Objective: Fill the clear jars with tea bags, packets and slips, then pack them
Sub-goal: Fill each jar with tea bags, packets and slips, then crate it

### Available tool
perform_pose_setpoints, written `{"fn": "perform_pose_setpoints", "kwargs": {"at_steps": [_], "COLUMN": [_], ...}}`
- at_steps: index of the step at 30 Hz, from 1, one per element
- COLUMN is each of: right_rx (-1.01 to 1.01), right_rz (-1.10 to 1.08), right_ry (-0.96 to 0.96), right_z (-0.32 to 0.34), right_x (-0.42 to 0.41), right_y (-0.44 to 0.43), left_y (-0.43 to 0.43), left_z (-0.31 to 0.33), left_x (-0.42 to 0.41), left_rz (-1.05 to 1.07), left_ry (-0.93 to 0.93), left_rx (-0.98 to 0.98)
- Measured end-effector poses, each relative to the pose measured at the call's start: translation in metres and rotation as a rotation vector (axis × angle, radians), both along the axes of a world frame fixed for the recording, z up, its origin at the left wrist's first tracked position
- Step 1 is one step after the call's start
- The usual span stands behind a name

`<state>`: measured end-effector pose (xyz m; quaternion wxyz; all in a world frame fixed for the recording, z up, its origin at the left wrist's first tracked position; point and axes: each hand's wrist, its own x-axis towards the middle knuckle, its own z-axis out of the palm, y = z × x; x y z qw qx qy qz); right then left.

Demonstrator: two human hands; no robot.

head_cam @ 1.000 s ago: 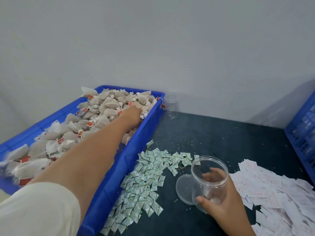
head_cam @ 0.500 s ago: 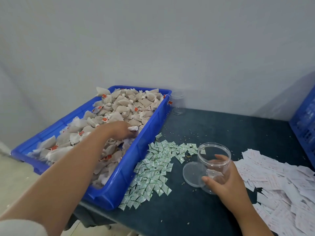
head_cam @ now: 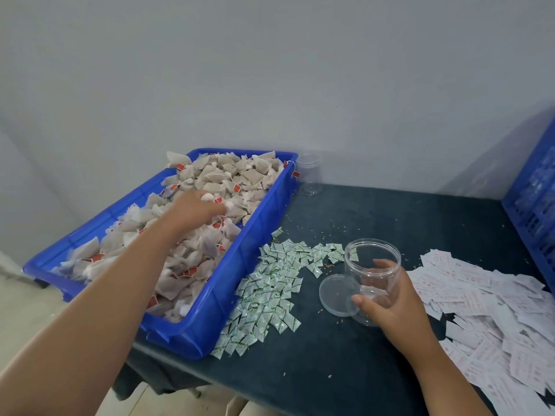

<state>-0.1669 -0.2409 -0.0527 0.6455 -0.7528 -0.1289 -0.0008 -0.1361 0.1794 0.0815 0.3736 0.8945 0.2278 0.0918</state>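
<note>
Now, jar [head_cam: 366, 274]: clear, mouth up, long axis roughly vertical, at front-right of table [head_cam: 390, 211]; looks empty, tho sth pale shows thru its lower wall – we can't tell if that's inside.
R hand [head_cam: 390, 304]: wrapped round jar, thumb on near side, fingers on far side seen thru the plastic; we can't tell if the base rests on table or is lifted.
lid [head_cam: 335, 292]: flat on table, touching jar's left side.
L hand [head_cam: 192, 210]: reaching into blue tray [head_cam: 216, 298], fingers bent down into tea bags [head_cam: 228, 178]; whether any bags are pinched we can't tell.
key relation: jar lies right of L hand & nearer us, well apart, w/ tray rim & packets [head_cam: 270, 292] between. We judge bags must come rightward over that rim to the mouth; R hand, nearer, could tip jar to meet them.
packets: green-white heap just beside tray's right wall.
slips [head_cam: 480, 295]: pale heap right of jar, beside R forearm.
further out: second clear jar [head_cam: 310, 175] at tray's far corner by wall [head_cam: 300, 70]; blue crate [head_cam: 534, 199] at right edge.
step: early, we judge – tea bags first.
</note>
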Motion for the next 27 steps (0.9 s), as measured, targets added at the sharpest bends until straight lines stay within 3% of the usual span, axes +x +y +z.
{"fn": "perform_pose_setpoints", "kwargs": {"at_steps": [8, 13, 20, 27], "right_rx": [-0.016, -0.031, -0.062, -0.015], "right_rz": [0.016, 0.030, 0.039, 0.020], "right_ry": [-0.002, -0.028, -0.058, -0.061], "right_z": [-0.005, -0.005, -0.003, -0.004], "right_x": [0.004, 0.005, 0.002, 0.005], "right_y": [0.000, 0.000, -0.001, -0.003], "left_y": [-0.060, -0.126, -0.199, -0.239], "left_z": [0.058, 0.093, 0.083, 0.037], "left_x": [-0.009, -0.015, -0.011, -0.004], "left_rz": [-0.076, -0.292, -0.521, -0.731], "left_ry": [-0.272, -0.378, -0.281, -0.081], "left_rx": [-0.217, -0.210, -0.152, 0.128]}}
